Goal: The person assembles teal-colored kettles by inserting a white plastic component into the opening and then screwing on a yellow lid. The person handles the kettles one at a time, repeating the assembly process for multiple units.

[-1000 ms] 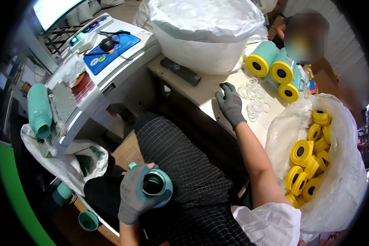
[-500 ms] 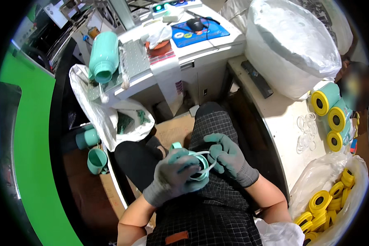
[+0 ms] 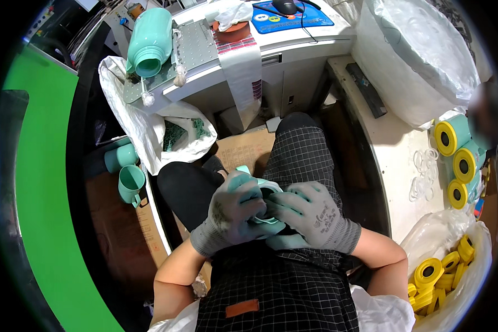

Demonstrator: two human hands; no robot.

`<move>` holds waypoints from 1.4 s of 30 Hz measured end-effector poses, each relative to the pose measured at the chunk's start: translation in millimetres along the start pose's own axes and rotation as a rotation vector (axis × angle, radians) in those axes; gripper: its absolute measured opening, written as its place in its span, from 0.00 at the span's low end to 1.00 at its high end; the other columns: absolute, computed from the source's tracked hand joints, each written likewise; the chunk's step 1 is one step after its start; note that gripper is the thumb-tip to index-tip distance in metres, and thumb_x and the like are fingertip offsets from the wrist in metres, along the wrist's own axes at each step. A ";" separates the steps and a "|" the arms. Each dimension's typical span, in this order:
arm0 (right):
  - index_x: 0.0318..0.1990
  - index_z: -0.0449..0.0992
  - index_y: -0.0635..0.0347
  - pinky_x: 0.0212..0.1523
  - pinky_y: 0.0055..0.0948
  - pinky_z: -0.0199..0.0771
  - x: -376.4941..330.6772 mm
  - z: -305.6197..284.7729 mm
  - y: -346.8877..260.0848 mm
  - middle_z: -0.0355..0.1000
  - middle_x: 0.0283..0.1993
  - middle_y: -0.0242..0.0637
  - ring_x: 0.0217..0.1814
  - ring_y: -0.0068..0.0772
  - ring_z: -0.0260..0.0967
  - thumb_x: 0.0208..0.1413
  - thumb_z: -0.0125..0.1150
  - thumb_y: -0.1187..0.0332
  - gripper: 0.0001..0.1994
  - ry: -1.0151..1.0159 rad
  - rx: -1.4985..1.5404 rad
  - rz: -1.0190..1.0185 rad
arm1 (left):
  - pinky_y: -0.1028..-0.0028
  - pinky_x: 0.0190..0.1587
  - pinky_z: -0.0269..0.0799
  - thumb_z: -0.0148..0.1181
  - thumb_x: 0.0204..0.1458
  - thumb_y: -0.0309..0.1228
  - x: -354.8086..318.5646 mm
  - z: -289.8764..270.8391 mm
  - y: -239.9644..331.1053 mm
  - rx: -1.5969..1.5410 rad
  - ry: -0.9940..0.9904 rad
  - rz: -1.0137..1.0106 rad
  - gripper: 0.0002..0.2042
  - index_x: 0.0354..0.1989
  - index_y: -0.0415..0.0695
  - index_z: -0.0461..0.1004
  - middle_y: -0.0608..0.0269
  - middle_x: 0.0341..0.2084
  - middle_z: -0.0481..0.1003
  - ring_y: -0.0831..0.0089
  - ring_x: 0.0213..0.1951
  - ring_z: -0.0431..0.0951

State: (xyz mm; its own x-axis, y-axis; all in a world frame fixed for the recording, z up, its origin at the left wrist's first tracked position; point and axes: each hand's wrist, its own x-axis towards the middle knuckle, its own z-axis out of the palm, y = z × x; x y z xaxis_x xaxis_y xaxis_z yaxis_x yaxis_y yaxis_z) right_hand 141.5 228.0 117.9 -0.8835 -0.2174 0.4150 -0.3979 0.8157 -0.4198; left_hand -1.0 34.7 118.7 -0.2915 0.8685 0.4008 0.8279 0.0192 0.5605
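Note:
A mint-green plastic container [image 3: 266, 221] with a round, dark mouth is held over my lap, its mouth facing up toward me. My left hand [image 3: 233, 209], in a grey glove with green on the fingers, is closed around its left side. My right hand [image 3: 311, 214], gloved alike, lies over the right side, fingertips pressed together at the rim and reaching into the mouth. A pale edge shows along the rim; whether it is the white ring I cannot tell. A small mint-green part [image 3: 242, 169] sticks out beyond my left fingers.
White rings [image 3: 424, 169] and mint-green bottles with yellow ends [image 3: 446, 138] are on the right bench. Below is a bag of yellow lids [image 3: 429, 272]. A large mint-green bottle [image 3: 150, 41] lies on the perforated plate ahead. Mint-green mugs [image 3: 131, 181] stand at left.
My right hand has moved from holding the white ring beside the mouth to pressing over the rim. The ring no longer shows clearly. The view has tilted down slightly.

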 end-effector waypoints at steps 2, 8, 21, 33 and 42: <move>0.40 0.78 0.54 0.47 0.41 0.73 -1.6 7.4 -1.4 0.71 0.51 0.37 0.49 0.40 0.71 0.51 0.73 0.48 0.21 -0.044 0.107 0.062 | 0.53 0.49 0.79 0.79 0.37 0.47 2.4 -3.0 -1.3 0.037 -0.068 0.041 0.20 0.28 0.46 0.79 0.61 0.38 0.77 0.55 0.46 0.78; 0.41 0.75 0.56 0.40 0.42 0.70 -0.2 27.6 -7.8 0.69 0.44 0.40 0.40 0.41 0.69 0.43 0.80 0.56 0.23 0.090 0.155 0.153 | 0.40 0.61 0.70 0.72 0.44 0.44 9.0 -11.5 12.7 0.435 -0.092 0.089 0.18 0.40 0.48 0.82 0.62 0.36 0.75 0.55 0.46 0.77; 0.39 0.82 0.57 0.35 0.38 0.76 -12.0 21.4 11.6 0.74 0.40 0.37 0.38 0.39 0.74 0.49 0.75 0.57 0.16 0.084 0.104 0.137 | 0.61 0.46 0.75 0.69 0.37 0.33 99.2 -10.9 10.6 0.611 -0.599 0.173 0.06 0.26 0.49 0.82 0.64 0.36 0.76 0.64 0.45 0.76; 0.45 0.80 0.53 0.37 0.37 0.75 -38.5 23.6 29.9 0.74 0.43 0.36 0.37 0.38 0.73 0.53 0.74 0.56 0.17 0.162 0.099 0.237 | 0.64 0.44 0.80 0.69 0.48 0.32 124.2 27.6 -27.7 0.143 -0.688 -0.146 0.16 0.45 0.48 0.75 0.64 0.36 0.80 0.58 0.42 0.84; 0.51 0.79 0.64 0.41 0.30 0.79 -19.0 3.8 67.7 0.78 0.40 0.39 0.35 0.33 0.76 0.56 0.65 0.73 0.15 0.645 0.499 0.475 | 0.63 0.57 0.75 0.79 0.47 0.42 95.5 64.5 -311.6 -0.515 0.448 -0.996 0.37 0.60 0.30 0.71 0.53 0.55 0.78 0.67 0.52 0.78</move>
State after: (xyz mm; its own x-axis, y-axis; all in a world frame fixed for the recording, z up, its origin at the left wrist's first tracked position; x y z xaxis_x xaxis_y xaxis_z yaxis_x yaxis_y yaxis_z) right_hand 130.3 285.3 78.5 -0.7322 0.5396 0.4157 -0.2229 0.3869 -0.8948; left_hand -255.9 143.6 -64.5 -0.9181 0.3343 -0.2130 -0.1127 0.2949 0.9489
